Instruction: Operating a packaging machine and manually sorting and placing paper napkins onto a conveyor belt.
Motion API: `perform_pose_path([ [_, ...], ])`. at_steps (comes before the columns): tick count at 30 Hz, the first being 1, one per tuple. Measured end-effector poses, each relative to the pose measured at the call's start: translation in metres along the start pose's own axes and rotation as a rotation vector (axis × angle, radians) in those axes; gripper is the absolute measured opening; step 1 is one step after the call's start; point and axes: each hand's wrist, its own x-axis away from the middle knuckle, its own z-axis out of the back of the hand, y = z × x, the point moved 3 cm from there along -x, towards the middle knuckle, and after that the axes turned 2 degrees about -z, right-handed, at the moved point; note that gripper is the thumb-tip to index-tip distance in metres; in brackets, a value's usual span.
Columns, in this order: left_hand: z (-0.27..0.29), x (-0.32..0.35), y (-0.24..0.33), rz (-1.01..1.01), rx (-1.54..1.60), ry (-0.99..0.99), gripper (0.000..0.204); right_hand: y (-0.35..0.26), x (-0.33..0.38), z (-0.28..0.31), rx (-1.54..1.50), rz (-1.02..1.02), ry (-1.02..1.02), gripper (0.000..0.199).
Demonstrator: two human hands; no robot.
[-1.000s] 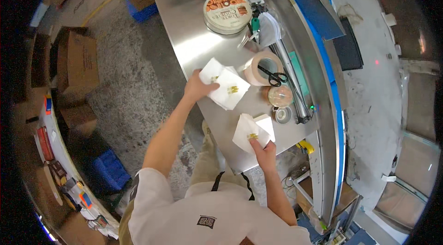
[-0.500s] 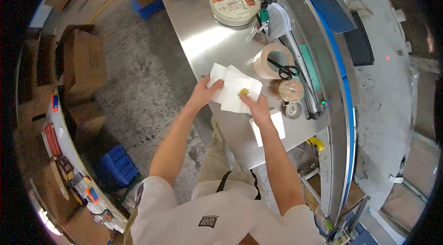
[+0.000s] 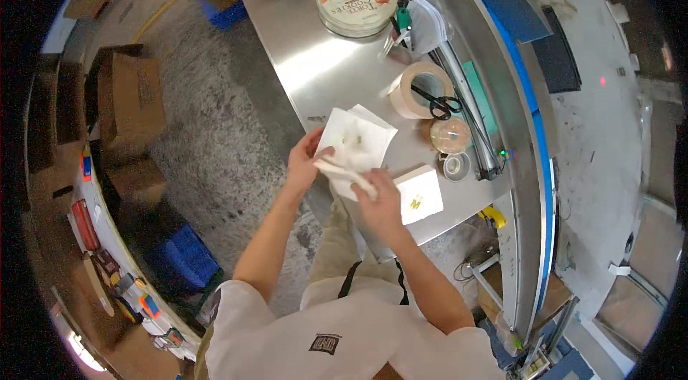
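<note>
My left hand [image 3: 304,160] grips the edge of several white square paper sheets [image 3: 357,138], with its thumb on top. They are fanned slightly, and small faint marks show on the uppermost one. Closer to me, my right hand [image 3: 383,204] pinches another white sheet [image 3: 342,174], tilted and seen almost edge-on; motion blurs it. This sheet's left end meets the fingers of my left hand. Beside my right hand, a white stack [image 3: 424,189] lies on the metal table [image 3: 292,40], with a small gold print on its top.
A round cookie tin [image 3: 356,11] stands at the far end. Along the right are a tape roll [image 3: 405,97] with black scissors [image 3: 443,105] in it, a smaller roll [image 3: 451,136] and a metal ring [image 3: 456,166]. Cardboard boxes [image 3: 136,93] and a blue crate [image 3: 188,257] stand left.
My right hand has come nearer to me and left, turning a sheet up on edge. The stack's gold print is now visible. The fanned sheets have shifted slightly left.
</note>
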Motion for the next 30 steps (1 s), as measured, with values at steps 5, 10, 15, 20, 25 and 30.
perform_pose_path([
  [5,0.006,0.003,-0.001,0.114,0.004,0.027,0.052,-0.031,0.018,-0.005,-0.124,-0.006,-0.191,0.025],
  [10,-0.004,-0.021,0.019,0.135,-0.262,-0.098,0.054,-0.021,0.043,0.012,-0.315,-0.292,-0.198,0.035],
  [15,-0.023,-0.017,0.02,0.073,-0.247,-0.14,0.052,0.005,0.046,0.051,-0.093,-0.29,-0.277,0.029],
  [20,-0.045,-0.014,0.022,-0.041,-0.195,-0.205,0.052,0.067,0.037,0.047,-0.289,-0.225,-0.093,0.046],
  [25,-0.04,-0.038,0.011,0.173,-0.418,-0.188,0.05,0.063,-0.029,0.027,-0.658,-0.518,-0.142,0.048],
  [30,-0.028,-0.04,0.005,0.334,-0.327,-0.267,0.047,0.065,-0.042,0.013,-0.638,-0.436,-0.234,0.046],
])
